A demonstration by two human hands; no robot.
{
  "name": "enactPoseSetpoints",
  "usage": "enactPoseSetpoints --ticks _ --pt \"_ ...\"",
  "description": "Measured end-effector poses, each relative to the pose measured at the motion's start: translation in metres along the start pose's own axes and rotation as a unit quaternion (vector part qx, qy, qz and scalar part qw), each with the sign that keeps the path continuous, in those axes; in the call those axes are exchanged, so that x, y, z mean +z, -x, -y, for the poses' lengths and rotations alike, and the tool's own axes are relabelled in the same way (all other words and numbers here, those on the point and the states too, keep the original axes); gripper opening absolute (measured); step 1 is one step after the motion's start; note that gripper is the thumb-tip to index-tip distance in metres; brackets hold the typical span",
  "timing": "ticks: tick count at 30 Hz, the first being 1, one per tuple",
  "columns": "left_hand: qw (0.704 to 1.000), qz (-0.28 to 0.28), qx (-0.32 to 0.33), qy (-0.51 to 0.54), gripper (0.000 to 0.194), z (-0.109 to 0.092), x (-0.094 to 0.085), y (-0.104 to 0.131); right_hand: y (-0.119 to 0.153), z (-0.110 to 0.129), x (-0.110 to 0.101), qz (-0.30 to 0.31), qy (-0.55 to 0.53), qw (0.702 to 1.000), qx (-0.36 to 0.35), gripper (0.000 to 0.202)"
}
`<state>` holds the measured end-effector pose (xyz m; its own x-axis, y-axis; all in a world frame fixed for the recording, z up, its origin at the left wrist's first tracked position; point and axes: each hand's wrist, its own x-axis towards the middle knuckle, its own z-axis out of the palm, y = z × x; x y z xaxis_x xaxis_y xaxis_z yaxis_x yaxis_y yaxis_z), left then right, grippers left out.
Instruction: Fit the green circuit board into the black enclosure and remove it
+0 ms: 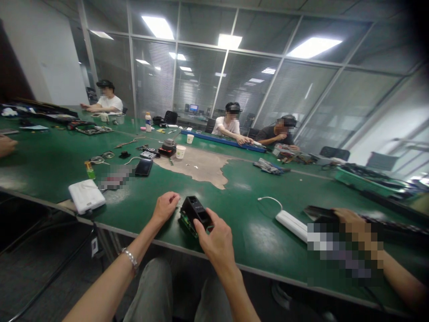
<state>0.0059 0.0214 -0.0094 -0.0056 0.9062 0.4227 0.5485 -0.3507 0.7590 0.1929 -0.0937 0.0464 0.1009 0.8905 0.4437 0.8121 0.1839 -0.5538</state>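
Note:
My right hand (217, 237) grips a black plastic housing (193, 206) by its near right end, thumb on one side and fingers on the other. A green circuit board shows along the housing's lower left side, and the housing is tilted just above or on the green table (248, 210). To the left of it, apart from it, is my left hand (166, 206) with its fingers curled closed. Whatever those fingers may hold is hidden. A bracelet circles the left wrist.
At left lie a white power bank (86, 197), a phone (144, 167) and glasses (103, 157). Paper cups (181, 152) stand mid-table. At right are a white power strip (291, 225), another person's hand (350, 217) and a green basket (368, 183). Several people sit around.

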Motion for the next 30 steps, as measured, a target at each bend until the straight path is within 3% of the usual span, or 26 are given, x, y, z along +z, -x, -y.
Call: enactPoseSetpoints --ticks 7,13,20,30 --pt "1.0 -0.001 -0.002 0.006 0.028 -0.001 -0.001 0.001 -0.003 0.005 0.0 0.003 0.03 0.999 -0.018 0.044" --pt "1.0 -0.002 0.001 -0.001 0.029 -0.001 -0.001 0.001 -0.005 0.005 -0.005 0.048 0.044 0.997 -0.027 0.046" --pt "1.0 -0.003 -0.001 -0.003 0.027 -0.005 -0.003 0.001 0.008 -0.002 0.006 0.086 0.076 0.993 -0.042 0.047" --pt "1.0 -0.007 -0.005 -0.001 0.027 -0.002 0.0 0.0 0.01 0.002 0.006 0.05 0.048 0.994 -0.086 0.051"
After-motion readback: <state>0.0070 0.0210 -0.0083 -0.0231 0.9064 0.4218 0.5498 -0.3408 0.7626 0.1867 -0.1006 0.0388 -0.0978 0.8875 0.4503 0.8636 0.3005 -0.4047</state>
